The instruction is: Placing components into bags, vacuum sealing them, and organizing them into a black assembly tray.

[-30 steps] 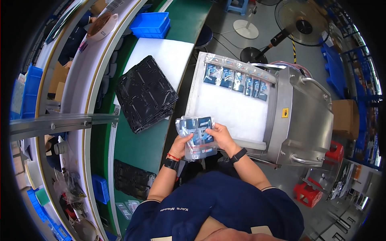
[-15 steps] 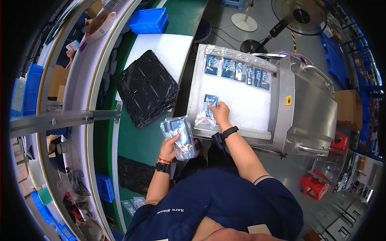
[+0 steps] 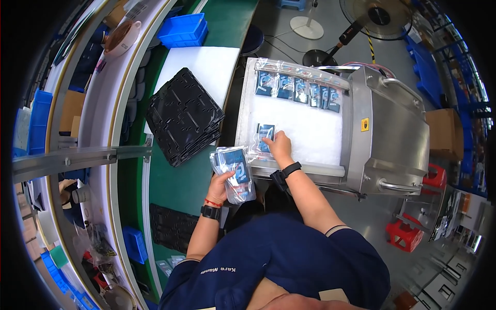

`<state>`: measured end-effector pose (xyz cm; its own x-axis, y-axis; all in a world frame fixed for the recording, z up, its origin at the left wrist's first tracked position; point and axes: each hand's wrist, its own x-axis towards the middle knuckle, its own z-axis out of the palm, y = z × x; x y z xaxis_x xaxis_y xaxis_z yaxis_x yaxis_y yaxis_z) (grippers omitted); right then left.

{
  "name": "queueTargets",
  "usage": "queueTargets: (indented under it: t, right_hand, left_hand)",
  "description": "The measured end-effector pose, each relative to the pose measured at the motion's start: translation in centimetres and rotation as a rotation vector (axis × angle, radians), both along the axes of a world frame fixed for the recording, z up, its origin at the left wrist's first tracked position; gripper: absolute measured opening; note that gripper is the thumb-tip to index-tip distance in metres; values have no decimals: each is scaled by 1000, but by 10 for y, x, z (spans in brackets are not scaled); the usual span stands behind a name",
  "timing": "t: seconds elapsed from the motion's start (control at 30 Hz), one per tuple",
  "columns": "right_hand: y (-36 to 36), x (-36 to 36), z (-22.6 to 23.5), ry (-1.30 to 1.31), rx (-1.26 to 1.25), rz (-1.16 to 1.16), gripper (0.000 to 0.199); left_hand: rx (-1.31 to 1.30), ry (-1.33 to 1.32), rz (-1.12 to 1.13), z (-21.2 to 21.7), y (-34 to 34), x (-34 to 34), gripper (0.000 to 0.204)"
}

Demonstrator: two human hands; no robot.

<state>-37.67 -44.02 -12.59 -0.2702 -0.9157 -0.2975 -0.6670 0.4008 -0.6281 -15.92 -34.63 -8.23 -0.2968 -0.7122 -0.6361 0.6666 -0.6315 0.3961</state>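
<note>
My left hand (image 3: 219, 187) is closed on a fanned stack of clear plastic bags (image 3: 237, 181) with dark blue printed inserts, held in front of the machine's near left corner. My right hand (image 3: 279, 148) has its thumb and fingers closed at the right edge of one such bag (image 3: 265, 135). That bag lies at the near left of the white bed (image 3: 310, 125) of a steel machine, which looks like a vacuum sealer. Along the far side of the bed, a row of several bagged blue inserts (image 3: 296, 90) lies with its bag ends over a bar.
The machine's steel lid (image 3: 395, 132) stands raised on the right. To the left, a stack of black plastic trays (image 3: 183, 119) rests on a white sheet (image 3: 217, 59) on the green bench. Blue bins (image 3: 182, 30) stand farther back; a floor fan (image 3: 356, 33) is beyond the machine.
The whole view has shifted slightly. In my left hand, the bags have fanned out and the top one has slid to the right. My right hand stays at the bag on the bed.
</note>
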Motion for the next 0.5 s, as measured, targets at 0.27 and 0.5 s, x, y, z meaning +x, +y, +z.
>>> queueTargets:
  t: [0.27, 0.5]
  right_hand:
    - [27, -4, 25, -215, 4, 150, 43]
    - [28, -32, 5, -937, 122, 111, 13]
  left_hand:
    - [-110, -65, -73, -1, -12, -25, 38]
    - [-99, -70, -53, -9, -21, -50, 32]
